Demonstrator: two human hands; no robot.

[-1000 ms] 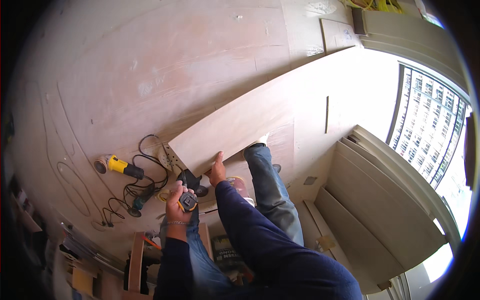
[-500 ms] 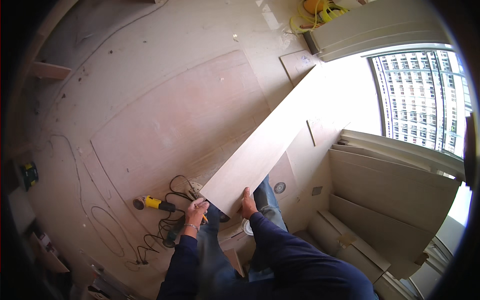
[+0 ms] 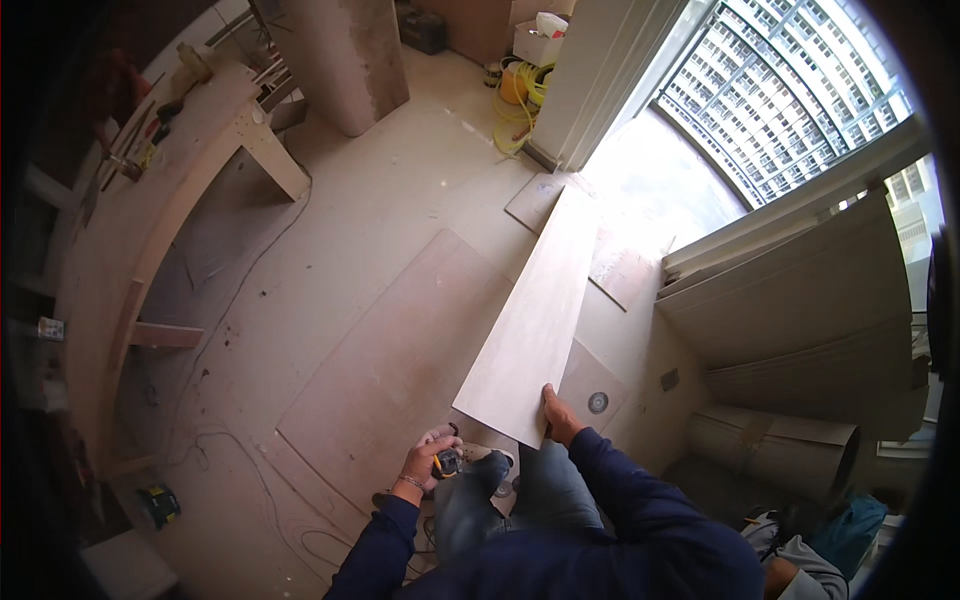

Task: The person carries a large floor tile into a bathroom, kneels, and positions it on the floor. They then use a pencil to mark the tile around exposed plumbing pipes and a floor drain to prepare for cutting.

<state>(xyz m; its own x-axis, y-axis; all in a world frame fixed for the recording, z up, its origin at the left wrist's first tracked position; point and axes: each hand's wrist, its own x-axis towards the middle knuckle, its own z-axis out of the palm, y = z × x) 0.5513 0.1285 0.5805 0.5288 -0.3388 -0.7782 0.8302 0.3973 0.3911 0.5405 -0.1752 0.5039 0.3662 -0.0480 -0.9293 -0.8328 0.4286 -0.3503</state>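
Holding one board [image 3: 533, 318], one tape measure [image 3: 447, 463]

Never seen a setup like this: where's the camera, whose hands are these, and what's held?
No machine here: a person works bare-handed. Every picture comes from a fisheye camera on their head, looking down, which bends straight edges. The left hand holds a tape measure; the right hand grips a long pale wooden board near its closer end. On the floor lie a flat brownish sheet and a round disc, with a rolled-up sheet at the right.
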